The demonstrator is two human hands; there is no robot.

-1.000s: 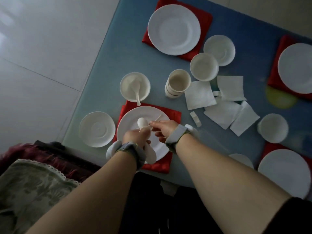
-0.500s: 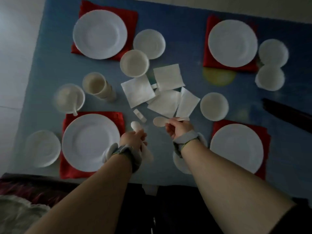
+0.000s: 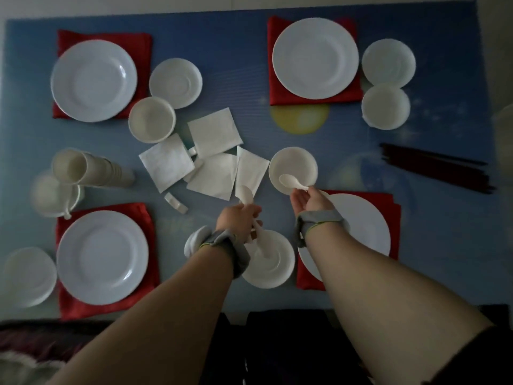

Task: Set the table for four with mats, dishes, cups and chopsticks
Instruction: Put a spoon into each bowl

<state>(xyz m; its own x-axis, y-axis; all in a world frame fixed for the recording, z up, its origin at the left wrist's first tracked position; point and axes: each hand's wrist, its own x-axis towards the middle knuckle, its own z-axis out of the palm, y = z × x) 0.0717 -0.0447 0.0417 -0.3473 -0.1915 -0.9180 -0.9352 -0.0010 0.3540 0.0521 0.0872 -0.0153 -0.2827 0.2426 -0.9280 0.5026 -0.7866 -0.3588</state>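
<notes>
Right hand [image 3: 311,202] pinches a white spoon [image 3: 291,182] over the bowl [image 3: 293,169] near the table [image 3: 249,51] centre. Left hand [image 3: 238,220] grips several spoons [image 3: 245,194]. No legible writing.

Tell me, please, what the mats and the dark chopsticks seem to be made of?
Red mats: seemingly woven cloth, matte, with soft folds and uneven edges. Chopsticks: thin dark sticks, perhaps lacquered wood or plastic; too dim and blurred to say which.
</notes>
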